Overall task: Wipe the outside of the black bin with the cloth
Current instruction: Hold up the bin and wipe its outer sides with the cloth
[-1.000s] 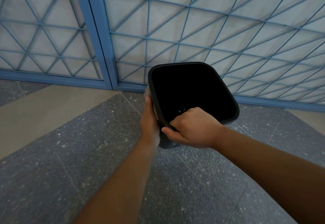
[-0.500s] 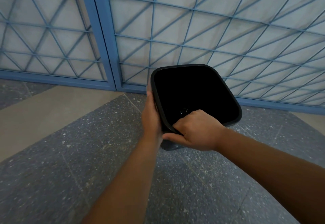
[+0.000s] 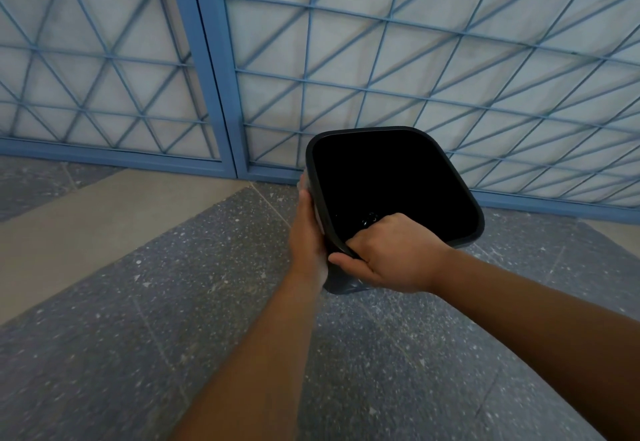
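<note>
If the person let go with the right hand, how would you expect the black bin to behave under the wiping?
The black bin is probably light: the right hand lifts it clear of the floor by one corner of the rim. It looks stiff, its rim keeping shape. Empty and tilted, it would likely swing or tip away from the left hand pressing its side.

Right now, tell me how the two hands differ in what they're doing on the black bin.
The right hand hooks its fingers over the near rim of the black bin, thumb outside; the left hand lies flat against the outer left wall. A sliver of pale cloth shows by the left hand's fingertips; the right hand shows none. Both touch the bin, which is tilted with its opening toward the camera.
</note>
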Demonstrator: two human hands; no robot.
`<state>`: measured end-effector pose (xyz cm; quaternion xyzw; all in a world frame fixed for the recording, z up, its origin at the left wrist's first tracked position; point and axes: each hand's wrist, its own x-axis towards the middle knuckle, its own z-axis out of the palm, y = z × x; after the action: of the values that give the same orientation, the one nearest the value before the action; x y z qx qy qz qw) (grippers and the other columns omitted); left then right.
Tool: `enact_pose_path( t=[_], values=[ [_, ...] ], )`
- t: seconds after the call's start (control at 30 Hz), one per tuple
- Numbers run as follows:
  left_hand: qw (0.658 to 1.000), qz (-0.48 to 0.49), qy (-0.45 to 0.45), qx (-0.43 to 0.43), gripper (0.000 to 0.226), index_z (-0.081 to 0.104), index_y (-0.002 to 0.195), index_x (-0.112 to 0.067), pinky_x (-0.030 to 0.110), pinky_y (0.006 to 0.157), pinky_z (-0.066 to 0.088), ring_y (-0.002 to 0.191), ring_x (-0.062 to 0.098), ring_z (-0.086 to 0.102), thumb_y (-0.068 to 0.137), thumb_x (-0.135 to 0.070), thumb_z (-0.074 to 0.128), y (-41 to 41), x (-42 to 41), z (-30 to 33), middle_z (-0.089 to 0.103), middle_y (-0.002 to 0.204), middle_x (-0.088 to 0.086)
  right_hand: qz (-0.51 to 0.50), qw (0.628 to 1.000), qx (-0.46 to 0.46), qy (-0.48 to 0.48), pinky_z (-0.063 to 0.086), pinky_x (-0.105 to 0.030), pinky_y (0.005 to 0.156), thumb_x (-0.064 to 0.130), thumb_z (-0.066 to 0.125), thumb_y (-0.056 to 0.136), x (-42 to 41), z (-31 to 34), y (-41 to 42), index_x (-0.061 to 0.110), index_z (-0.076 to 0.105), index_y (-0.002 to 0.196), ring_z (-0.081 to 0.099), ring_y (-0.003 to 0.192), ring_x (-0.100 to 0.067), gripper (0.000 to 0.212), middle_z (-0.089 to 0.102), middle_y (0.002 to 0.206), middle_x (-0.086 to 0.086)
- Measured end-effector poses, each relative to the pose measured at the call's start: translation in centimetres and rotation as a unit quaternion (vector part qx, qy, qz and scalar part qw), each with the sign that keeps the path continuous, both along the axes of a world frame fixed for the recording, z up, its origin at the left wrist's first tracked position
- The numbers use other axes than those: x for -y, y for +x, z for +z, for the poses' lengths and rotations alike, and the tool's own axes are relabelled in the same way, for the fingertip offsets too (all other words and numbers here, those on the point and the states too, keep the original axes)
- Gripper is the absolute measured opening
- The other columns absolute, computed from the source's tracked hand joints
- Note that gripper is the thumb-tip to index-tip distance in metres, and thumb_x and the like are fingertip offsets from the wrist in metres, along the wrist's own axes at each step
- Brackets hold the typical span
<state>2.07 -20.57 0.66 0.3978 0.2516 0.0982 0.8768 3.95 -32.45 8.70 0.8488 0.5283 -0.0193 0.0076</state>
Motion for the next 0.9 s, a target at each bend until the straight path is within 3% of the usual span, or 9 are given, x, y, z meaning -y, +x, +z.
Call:
enact_pose_path(
  t=[0.07,0.13,0.23,0.4,0.53,0.6,0.7,0.83,0.9],
  values=[
    [0.999,-0.013,-0.031,-0.017,0.052,0.076,0.143,-0.012,0.041,0.113,0.060,0.141,0.034,0.070,0.118,-0.050,0.050,1.2,-0.8,0.0,0.081,0.133,0.009,-0.003,1.000,0.001,0.001,0.043,-0.032,0.053,0.056,0.017,0.097,0.0,0.0,0.0,0.021,0.054,0.064,0.049,0.048,-0.013,0.061,0.055,0.056,0.005],
    [1.000,-0.016,0.003,-0.020,0.058,0.068,0.156,-0.015,0.047,0.125,0.053,0.146,0.030,0.067,0.117,-0.053,0.050,0.4,-0.3,0.5,0.074,0.151,0.011,-0.002,1.000,-0.001,0.006,0.043,-0.032,0.053,0.056,0.018,0.097,0.0,0.0,0.0,0.021,0.052,0.063,0.050,0.049,-0.014,0.060,0.055,0.056,0.005],
    [1.000,-0.013,0.010,0.022,0.063,0.056,0.167,-0.026,0.039,0.127,0.049,0.151,0.019,0.063,0.112,-0.056,0.047,-2.1,1.1,0.1,0.065,0.163,0.002,-0.002,1.000,-0.005,0.005,0.043,-0.033,0.053,0.055,0.017,0.097,-0.1,0.0,0.0,0.021,0.052,0.063,0.050,0.049,-0.015,0.060,0.055,0.056,0.005],
    [0.998,-0.038,0.015,-0.045,0.047,0.080,0.132,-0.023,0.034,0.104,0.060,0.136,0.027,0.073,0.117,-0.054,0.048,0.4,-0.9,-0.9,0.085,0.127,0.002,-0.002,1.000,0.000,0.006,0.044,-0.032,0.054,0.056,0.015,0.096,0.0,-0.1,0.0,0.021,0.053,0.063,0.050,0.049,-0.013,0.062,0.054,0.055,0.005],
    [0.999,-0.029,0.041,0.017,0.060,0.056,0.167,-0.024,0.038,0.126,0.049,0.152,0.019,0.062,0.118,-0.057,0.043,-1.0,0.5,-1.5,0.066,0.163,0.002,-0.001,1.000,-0.005,0.013,0.044,-0.032,0.053,0.056,0.016,0.097,0.1,-0.2,0.1,0.021,0.051,0.061,0.050,0.048,-0.014,0.061,0.053,0.054,0.005],
    [0.998,-0.039,0.047,0.023,0.061,0.057,0.166,-0.022,0.042,0.126,0.049,0.152,0.025,0.062,0.118,-0.057,0.042,-1.3,0.4,-2.3,0.068,0.159,0.008,-0.001,1.000,-0.001,0.012,0.043,-0.032,0.053,0.056,0.015,0.097,0.1,-0.2,0.1,0.021,0.051,0.061,0.050,0.048,-0.013,0.061,0.053,0.054,0.005],
    [0.999,-0.040,0.014,0.002,0.055,0.071,0.150,-0.020,0.037,0.113,0.057,0.146,0.030,0.067,0.118,-0.056,0.044,0.0,-0.5,-2.0,0.079,0.141,0.008,-0.003,1.000,0.003,0.012,0.045,-0.032,0.054,0.057,0.015,0.097,0.1,-0.2,0.1,0.021,0.054,0.064,0.050,0.049,-0.012,0.062,0.055,0.056,0.005],
    [0.998,-0.025,0.037,0.046,0.064,0.056,0.166,-0.029,0.037,0.125,0.048,0.153,0.018,0.061,0.113,-0.064,0.047,-1.0,0.7,-1.7,0.067,0.161,0.000,0.000,1.000,-0.008,0.012,0.042,-0.030,0.054,0.056,0.015,0.097,0.1,-0.2,0.1,0.021,0.054,0.063,0.049,0.049,-0.012,0.062,0.054,0.056,0.005],
    [0.999,-0.031,0.033,0.030,0.065,0.054,0.167,-0.027,0.036,0.123,0.050,0.153,0.021,0.061,0.115,-0.063,0.042,-1.5,0.7,-2.1,0.066,0.162,0.004,0.004,1.000,-0.006,0.012,0.040,-0.029,0.052,0.056,0.016,0.097,0.1,-0.2,0.1,0.021,0.053,0.062,0.048,0.047,-0.012,0.062,0.053,0.054,0.005]
  ],
)
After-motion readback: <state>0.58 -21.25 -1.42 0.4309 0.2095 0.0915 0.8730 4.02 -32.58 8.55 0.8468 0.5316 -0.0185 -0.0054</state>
